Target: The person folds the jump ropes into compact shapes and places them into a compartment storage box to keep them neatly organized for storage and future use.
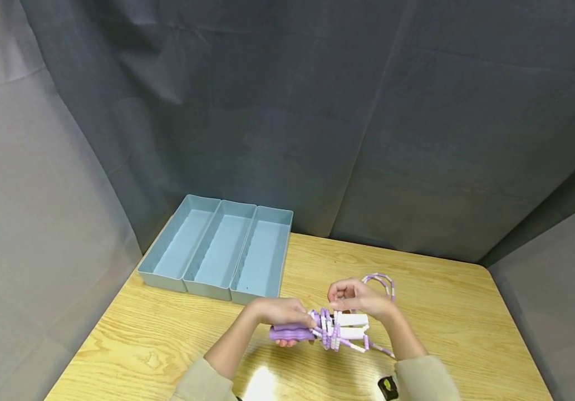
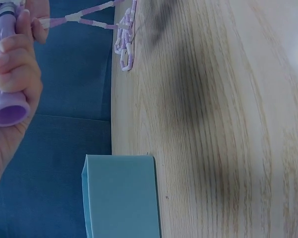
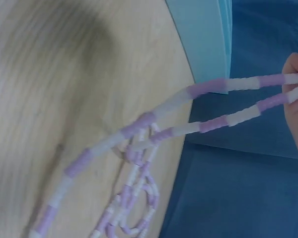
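A jump rope has purple-and-white handles (image 1: 292, 334) and a cord of purple and white beads (image 1: 336, 334). My left hand (image 1: 279, 312) grips the two handles side by side at their purple ends, above the table. Several turns of cord are wound around the middle of the handles. Just beyond, my right hand (image 1: 359, 298) pinches the cord; the right wrist view shows two strands (image 3: 213, 123) running from its fingers. The rest of the cord (image 3: 131, 198) lies in loose loops on the table. In the left wrist view, the open end of one purple handle (image 2: 10, 114) faces the camera.
Three blue-grey bins (image 1: 261, 256) stand side by side at the table's back left. The wooden table (image 1: 442, 323) meets a dark curtain (image 1: 367, 139) behind, with grey cloth at both sides. A small black object (image 1: 388, 387) is near the right sleeve.
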Demonstrator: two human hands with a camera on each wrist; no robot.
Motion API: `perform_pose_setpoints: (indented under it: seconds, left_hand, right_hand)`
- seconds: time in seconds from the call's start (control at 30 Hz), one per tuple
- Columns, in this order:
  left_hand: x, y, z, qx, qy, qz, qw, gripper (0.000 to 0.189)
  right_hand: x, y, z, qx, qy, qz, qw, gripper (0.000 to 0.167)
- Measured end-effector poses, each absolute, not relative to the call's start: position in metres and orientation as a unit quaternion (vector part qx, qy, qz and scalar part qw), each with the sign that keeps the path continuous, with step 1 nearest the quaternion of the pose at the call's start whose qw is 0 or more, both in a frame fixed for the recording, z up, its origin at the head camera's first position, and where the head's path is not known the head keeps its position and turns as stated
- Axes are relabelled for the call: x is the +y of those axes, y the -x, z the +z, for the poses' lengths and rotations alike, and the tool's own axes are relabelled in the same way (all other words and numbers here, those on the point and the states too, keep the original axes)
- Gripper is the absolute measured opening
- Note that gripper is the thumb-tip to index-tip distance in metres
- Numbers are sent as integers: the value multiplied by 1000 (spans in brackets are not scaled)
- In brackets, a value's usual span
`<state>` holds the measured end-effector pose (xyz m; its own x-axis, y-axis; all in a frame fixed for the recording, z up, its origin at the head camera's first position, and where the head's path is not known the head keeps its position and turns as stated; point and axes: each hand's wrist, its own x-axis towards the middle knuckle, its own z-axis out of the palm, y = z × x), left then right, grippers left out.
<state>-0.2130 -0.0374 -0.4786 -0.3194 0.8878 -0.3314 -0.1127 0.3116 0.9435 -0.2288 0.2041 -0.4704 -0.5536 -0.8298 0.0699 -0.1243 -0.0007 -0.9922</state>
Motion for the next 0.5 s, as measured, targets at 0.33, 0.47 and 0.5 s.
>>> perform_pose_setpoints:
  seconds: [0.33, 0.47, 0.5]
  left_hand:
    - [-35, 214, -478, 625, -340, 517, 476, 44]
    - [-37, 214, -477, 627, -341, 527, 461, 44]
    - [-38, 214, -477, 628, -341, 530, 456, 45]
  right_hand:
    - [194, 218, -481, 619, 329, -656, 281, 27]
    - [188, 211, -475, 632, 299, -667, 257, 37]
    - [186, 210, -474, 627, 291, -676, 255, 39]
